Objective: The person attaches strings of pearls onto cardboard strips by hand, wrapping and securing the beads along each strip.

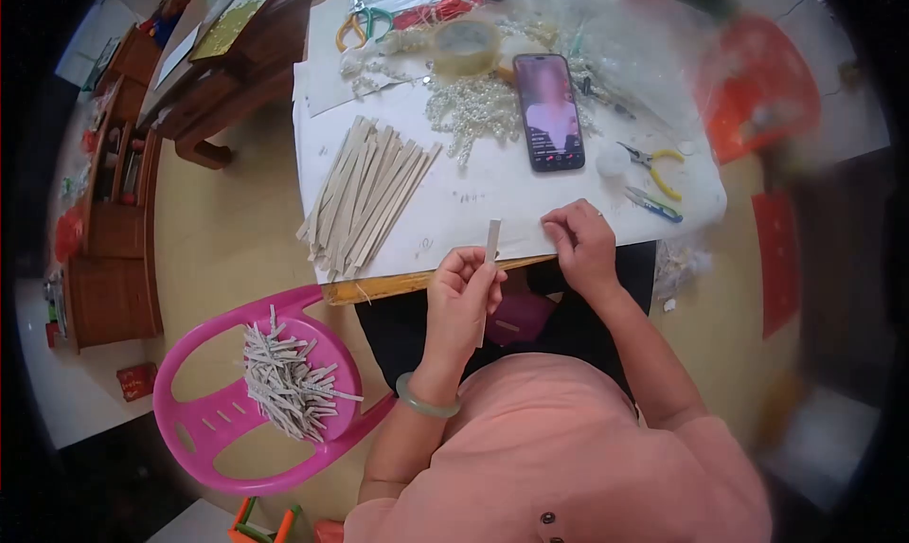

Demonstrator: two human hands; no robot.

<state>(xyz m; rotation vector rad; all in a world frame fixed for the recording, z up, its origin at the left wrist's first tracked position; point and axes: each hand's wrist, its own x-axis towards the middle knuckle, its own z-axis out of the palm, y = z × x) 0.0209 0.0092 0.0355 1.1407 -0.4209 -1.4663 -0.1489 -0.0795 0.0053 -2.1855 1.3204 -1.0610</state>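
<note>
My left hand (462, 292) is closed on a narrow, flat beige strip (493, 240), held upright between thumb and fingers just off the table's front edge. My right hand (582, 245) rests at the table edge with its fingers curled in; whatever they may hold is hidden. Left of the hands, a bundle of similar long strips (365, 197) lies on the white-covered table (473, 216). Beyond my right hand lies a phone (549, 112) with its screen lit.
Yellow-handled pliers (666, 169) and snips (653, 204) lie at the right. Clear beads (464, 112), a tape roll (464, 46) and scissors (363, 27) are farther back. A pink chair (199, 420) at my left carries a heap of short patterned strips (294, 382).
</note>
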